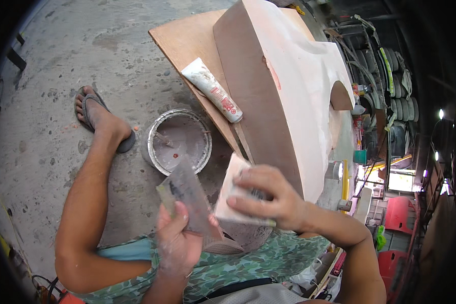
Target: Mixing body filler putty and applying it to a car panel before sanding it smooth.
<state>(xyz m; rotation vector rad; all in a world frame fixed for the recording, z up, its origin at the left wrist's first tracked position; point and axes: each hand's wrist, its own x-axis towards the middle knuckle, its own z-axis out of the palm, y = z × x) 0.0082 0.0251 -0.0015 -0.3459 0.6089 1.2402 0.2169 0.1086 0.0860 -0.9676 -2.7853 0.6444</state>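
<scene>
My left hand [180,240] grips a translucent flat filler spreader [188,195] between thumb and fingers, low in front of my lap. Just right of it, my right hand [271,197] is closed on a second flat spreader [232,185], its face coated in pale pink putty. Motion blurs both tools slightly; whether their edges touch, I cannot tell. Beyond them a round tub [208,136] with a crusted rim holds greyish-pink paste and a stick. A smeared white squeeze tube [213,88] rests on a wooden board [187,38], beside a large pale pink-and-white moulded form [294,76].
My bent leg [88,207] and sandalled foot [93,109] lie along the left on a stained concrete floor [40,152]. Cluttered racks [390,91] and red chairs [399,215] stand to the right. A green cup [359,156] is beyond the form.
</scene>
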